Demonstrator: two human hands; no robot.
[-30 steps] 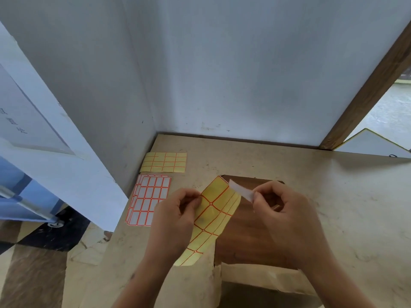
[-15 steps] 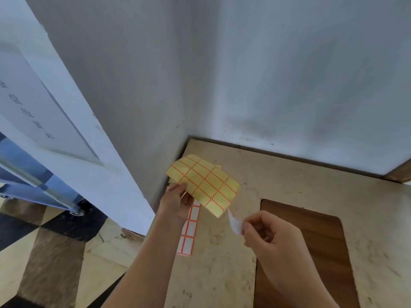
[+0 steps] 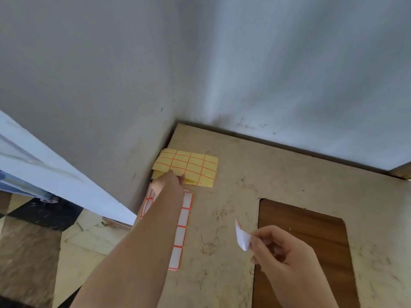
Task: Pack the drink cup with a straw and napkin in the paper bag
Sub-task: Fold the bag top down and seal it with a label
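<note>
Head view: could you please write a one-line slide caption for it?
Left hand sets yellow label sheet in the counter corner; right hand pinches a peeled sticker.

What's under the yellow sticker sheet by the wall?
Another yellow sheet peeks out beneath the top yellow sticker sheet, both lying on the table. The left hand covers their near edge, so whether more sheets lie below is hidden.

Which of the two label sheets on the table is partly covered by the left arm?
The white label sheet with orange borders; the left forearm crosses it. The yellow sheet, nearer the wall corner, is only touched by the left hand.
</note>
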